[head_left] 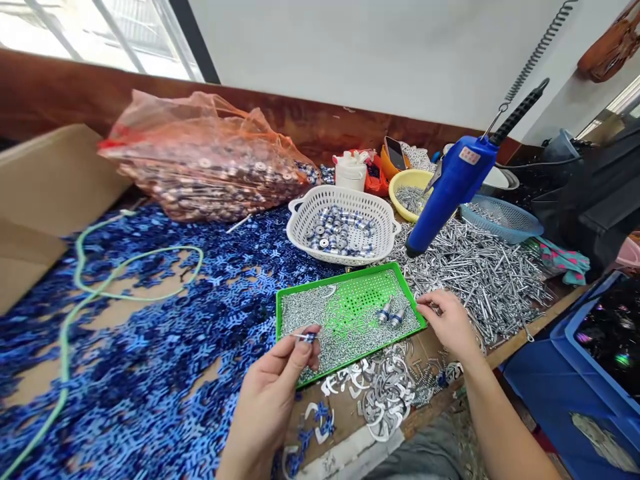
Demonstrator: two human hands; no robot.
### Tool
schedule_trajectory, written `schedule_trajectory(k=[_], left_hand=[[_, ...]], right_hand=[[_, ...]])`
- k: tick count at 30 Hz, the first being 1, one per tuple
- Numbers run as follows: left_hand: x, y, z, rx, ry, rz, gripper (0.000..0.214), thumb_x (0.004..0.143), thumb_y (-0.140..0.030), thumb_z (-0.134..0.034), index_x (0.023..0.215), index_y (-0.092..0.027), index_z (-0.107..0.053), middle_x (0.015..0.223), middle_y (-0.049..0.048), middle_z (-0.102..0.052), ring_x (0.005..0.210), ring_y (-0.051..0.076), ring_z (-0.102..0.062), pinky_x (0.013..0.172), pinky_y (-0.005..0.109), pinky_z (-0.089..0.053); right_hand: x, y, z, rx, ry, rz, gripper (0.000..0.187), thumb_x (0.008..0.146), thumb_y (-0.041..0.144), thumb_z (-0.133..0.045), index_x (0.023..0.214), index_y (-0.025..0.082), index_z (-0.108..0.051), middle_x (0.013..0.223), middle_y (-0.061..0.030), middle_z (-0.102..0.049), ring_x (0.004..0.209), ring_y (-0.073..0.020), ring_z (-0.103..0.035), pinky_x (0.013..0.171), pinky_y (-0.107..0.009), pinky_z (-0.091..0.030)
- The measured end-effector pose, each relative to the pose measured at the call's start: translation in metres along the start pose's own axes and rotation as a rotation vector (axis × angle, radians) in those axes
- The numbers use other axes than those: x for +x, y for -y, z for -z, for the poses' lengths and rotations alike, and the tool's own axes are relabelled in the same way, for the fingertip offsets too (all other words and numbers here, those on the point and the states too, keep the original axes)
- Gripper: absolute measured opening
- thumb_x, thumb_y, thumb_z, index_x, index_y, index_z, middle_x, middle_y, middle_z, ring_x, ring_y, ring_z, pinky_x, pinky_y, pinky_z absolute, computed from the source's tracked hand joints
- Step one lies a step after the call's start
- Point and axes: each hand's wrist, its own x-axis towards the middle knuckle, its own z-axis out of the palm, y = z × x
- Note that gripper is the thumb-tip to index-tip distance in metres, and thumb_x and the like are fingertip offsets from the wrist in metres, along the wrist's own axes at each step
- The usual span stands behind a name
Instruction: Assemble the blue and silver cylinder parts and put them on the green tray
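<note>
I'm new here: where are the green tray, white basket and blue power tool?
Green tray point(340, 277): head view, far rim.
White basket point(345, 191): head view, far rim.
Blue power tool point(450, 183): head view, middle of body.

From here, my right hand point(447, 323) can pass over the green perforated plastic tray point(350, 320) toward my left hand point(267, 393); the hanging blue cylindrical power tool point(450, 193) and white plastic basket point(340, 223) block the way forward.

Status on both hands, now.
Left hand pinching small blue-and-silver part over green tray. Right hand at tray's right edge, beside loose silver screws. White clips scattered below tray.
</note>
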Motion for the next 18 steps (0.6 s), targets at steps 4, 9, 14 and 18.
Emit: schedule_trajectory(k=[4, 9, 14, 18], left_hand=[[0.003, 0.001, -0.002, 0.071, -0.034, -0.020, 0.057, 0.042, -0.053, -0.083, 0.083, -0.016, -0.071, 0.065, -0.0013, -0.063, 0.059, 0.011, -0.048, 0.062, 0.023, -0.039], [0.006, 0.004, -0.001, 0.168, -0.015, -0.062, 0.056, 0.047, -0.056, -0.080, 0.086, -0.016, -0.072, 0.067, -0.0003, -0.063, 0.062, 0.012, -0.049, 0.064, 0.024, -0.039], [0.006, 0.006, -0.002, 0.113, 0.063, -0.069, 0.054, 0.050, -0.054, -0.080, 0.088, -0.016, -0.072, 0.066, 0.0000, -0.062, 0.060, 0.011, -0.047, 0.061, 0.023, -0.038], [0.004, 0.005, -0.003, 0.083, 0.110, -0.072, 0.052, 0.052, -0.052, -0.080, 0.087, -0.015, -0.073, 0.062, 0.0002, -0.061, 0.059, 0.011, -0.047, 0.059, 0.023, -0.036]], right_hand=[[0.003, 0.006, -0.005, -0.094, 0.134, 0.084, 0.015, 0.081, 0.017, -0.057, 0.090, 0.024, -0.067, 0.092, -0.0046, -0.061, 0.092, -0.0230, -0.050, 0.083, -0.041, -0.042], [0.007, 0.012, -0.010, -0.171, 0.239, 0.142, 0.016, 0.079, 0.014, -0.059, 0.089, 0.024, -0.067, 0.092, -0.0058, -0.056, 0.092, -0.0241, -0.046, 0.082, -0.042, -0.043], [0.007, 0.009, -0.011, -0.171, 0.268, 0.178, 0.010, 0.087, 0.021, -0.052, 0.086, 0.022, -0.062, 0.096, -0.0056, -0.056, 0.097, -0.0218, -0.047, 0.087, -0.040, -0.043], [0.006, 0.006, -0.011, -0.176, 0.280, 0.197, 0.016, 0.087, 0.016, -0.049, 0.096, 0.022, -0.060, 0.102, -0.0070, -0.056, 0.100, -0.0224, -0.047, 0.088, -0.042, -0.042]])
